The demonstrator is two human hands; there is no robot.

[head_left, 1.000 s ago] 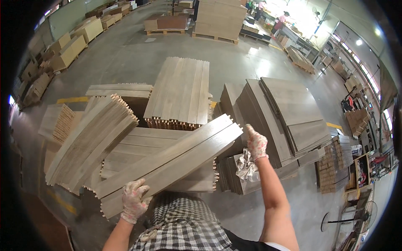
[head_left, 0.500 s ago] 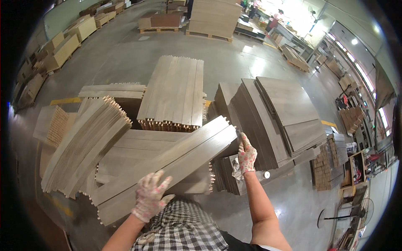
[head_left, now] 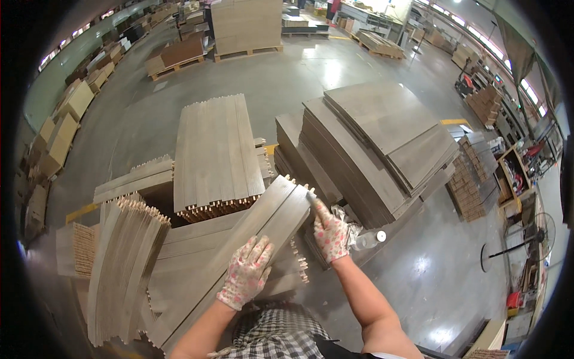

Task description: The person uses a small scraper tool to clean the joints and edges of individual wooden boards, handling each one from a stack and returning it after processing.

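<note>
head view: boards [head_left: 217, 272] lie under flattened left hand [head_left: 247, 272], beside half-curled right hand [head_left: 331, 234], its grip unclear.

Room lies above the slats [head_left: 272, 215]; panels [head_left: 382, 137] (stacked high) block forward right.

Slats [head_left: 254, 221] left, panels [head_left: 382, 125] right, bottle [head_left: 368, 240] before panels

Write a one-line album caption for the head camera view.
Gloved left hand over grey slats, gloved right hand at their pegged end, near stacked grey panels.
</note>
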